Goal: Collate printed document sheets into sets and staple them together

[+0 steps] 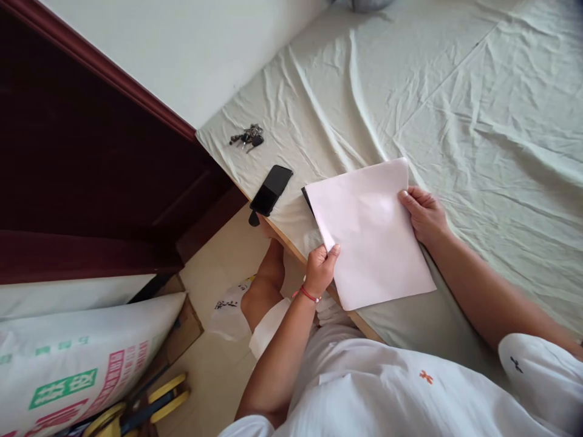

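1. Overall, I see the cloth-covered desk [510,121] spreading widest beyond and right of the sheet.
2. The pale sheet [373,237] is over its near side, one corner at the wooden edge.
3. Left hand [320,268] and right hand [424,213] each pinch a side, thumbs on top.
4. Phone [272,189] at the edge.
5. Keys [249,138] near the wall.

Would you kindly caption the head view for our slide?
Left hand and right hand hold a pale sheet near a phone and keys on rumpled cloth.
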A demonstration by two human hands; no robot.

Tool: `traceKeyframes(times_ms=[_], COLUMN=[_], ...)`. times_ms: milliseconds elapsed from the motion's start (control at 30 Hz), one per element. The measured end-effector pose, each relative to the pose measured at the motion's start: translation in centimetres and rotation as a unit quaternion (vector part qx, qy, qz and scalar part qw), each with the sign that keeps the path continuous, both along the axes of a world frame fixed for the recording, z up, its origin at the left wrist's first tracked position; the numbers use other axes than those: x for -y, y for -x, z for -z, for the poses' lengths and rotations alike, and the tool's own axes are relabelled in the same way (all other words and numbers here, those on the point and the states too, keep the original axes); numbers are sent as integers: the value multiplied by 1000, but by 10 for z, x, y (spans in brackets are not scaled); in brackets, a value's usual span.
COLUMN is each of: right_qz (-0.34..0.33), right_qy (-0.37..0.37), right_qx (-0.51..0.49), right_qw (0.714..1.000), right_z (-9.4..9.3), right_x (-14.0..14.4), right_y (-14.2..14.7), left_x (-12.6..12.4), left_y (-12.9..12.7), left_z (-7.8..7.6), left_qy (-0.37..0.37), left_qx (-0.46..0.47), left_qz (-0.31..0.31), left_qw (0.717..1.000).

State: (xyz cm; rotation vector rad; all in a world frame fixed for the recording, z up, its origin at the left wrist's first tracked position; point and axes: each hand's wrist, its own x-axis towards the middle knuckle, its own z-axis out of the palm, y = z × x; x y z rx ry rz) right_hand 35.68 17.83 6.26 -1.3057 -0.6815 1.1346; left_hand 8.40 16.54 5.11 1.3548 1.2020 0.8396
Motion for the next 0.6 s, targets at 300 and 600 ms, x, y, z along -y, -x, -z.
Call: traceKeyframes(times_ms=[300, 600], right_qz=[-36, -14], right_qy=[8, 30], right_qx=[-8, 181], right_qw=[999, 983], right_z=[7, 5], right_x=[9, 11], right_y=[-5, -9], left_x=[7, 7], left_y=[-4, 2], left_z=[6, 6], left_qy=[-61, -80], left_qx=[-110, -87], left_qz=[-100, -130], left_qw=[987, 984])
